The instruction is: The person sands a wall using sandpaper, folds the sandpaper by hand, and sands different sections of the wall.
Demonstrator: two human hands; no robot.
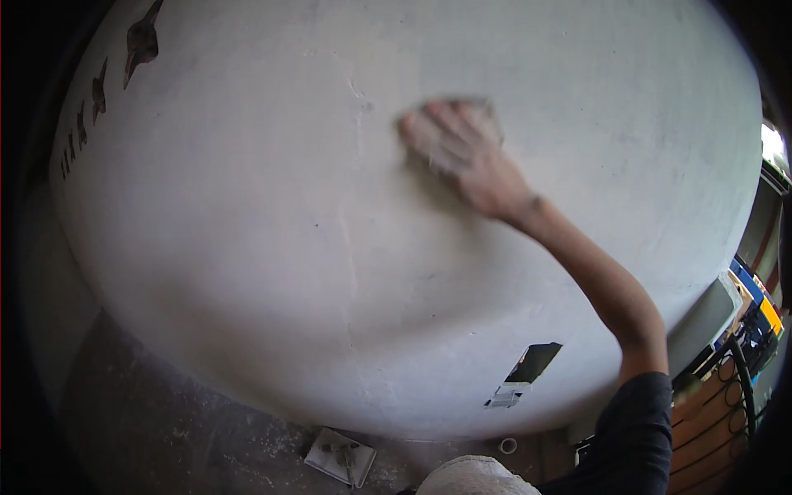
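Observation:
Against the large pale wall [247,190] my right hand [462,148] is pressed at upper centre, its fingers pointing up and to the left. The hand is blurred by motion. Something flat seems to lie under the fingers, with an edge showing past them, but I cannot make out what it is. The forearm comes in from the lower right, out of a dark sleeve. A faint vertical seam runs down the wall left of the hand. My left hand does not show.
A rectangular opening [535,363] sits low in the wall. On the floor [198,421] are a tray with a tool [340,456] and a round ring-shaped object [507,445]. Dark cut-outs [142,43] line the upper left. A metal-framed wooden item [709,421] stands at the right.

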